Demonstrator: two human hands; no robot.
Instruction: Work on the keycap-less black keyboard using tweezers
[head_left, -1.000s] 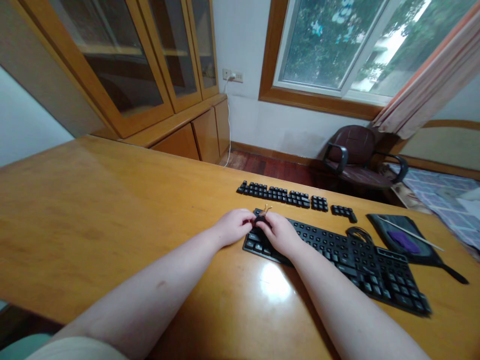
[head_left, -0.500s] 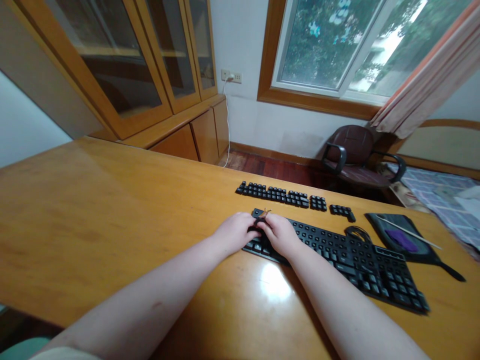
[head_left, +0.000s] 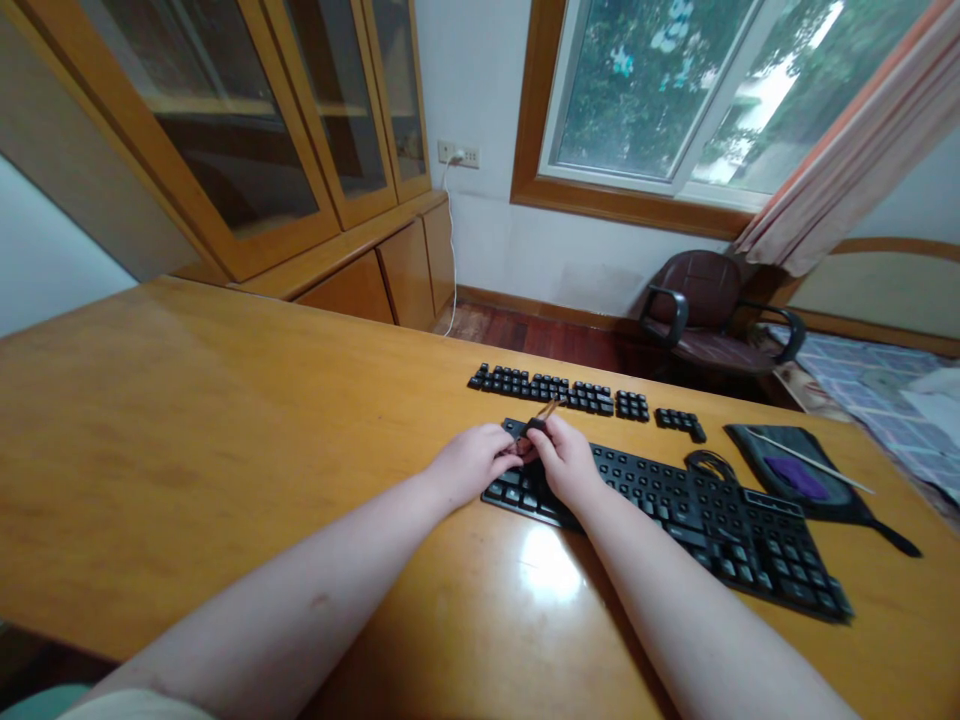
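A black computer keyboard (head_left: 679, 500) lies aslant on the desk; its upper rows lack keycaps, while its lower rows still carry them. Over its left end, my right hand (head_left: 570, 458) is closed on a small tool with thin brown prongs (head_left: 552, 408) that point up and away. A small black piece (head_left: 535, 426) shows at the right fingertips; I cannot tell if it is a keycap or part of the tool. My left hand (head_left: 471, 462) is beside it, its fingers curled together at the keyboard's left end. What those fingers hold, if anything, is hidden.
Behind the keyboard, loose black keycaps (head_left: 551, 388) stand in grouped rows along the far edge of the wooden desk (head_left: 247, 420). To the right lie a dark pouch (head_left: 832, 500), a purple cloth (head_left: 796, 479) and a thin pale stick (head_left: 810, 460). A coiled cable (head_left: 712, 464) sits behind the keyboard.
My right hand has turned and lifted slightly; the brown prongs now tilt up to the right, and the black piece has come into sight. My left hand stays nearly still.
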